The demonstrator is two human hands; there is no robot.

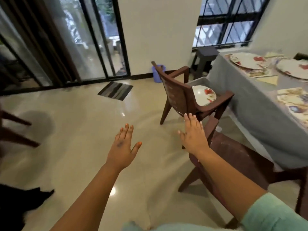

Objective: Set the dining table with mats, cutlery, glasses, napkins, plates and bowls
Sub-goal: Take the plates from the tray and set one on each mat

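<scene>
The floor, pale and glossy, is seen spreading across most of the view, and a striped doormat is laid on it before the sliding door. At the right the table is draped in a grey cloth, and two flowered plates are set on it: one plate at the far end, a second plate cut off by the right edge. Printed mats are spread on the near part of the cloth, and a folded napkin is placed between them and the plates. A brown chair is pulled up to the table's end, and a third, flowered dish is left lying on its seat, off the table. A nearer chair is partly covered by the right arm. A lilac bin is tucked against the wall behind the far chair. Both arms are stretched forward: the left hand is held flat over the floor, fingers straight, nothing gripped; the right hand is likewise spread and released, poised at the back of the near chair, though whether it is touched cannot be told.
</scene>
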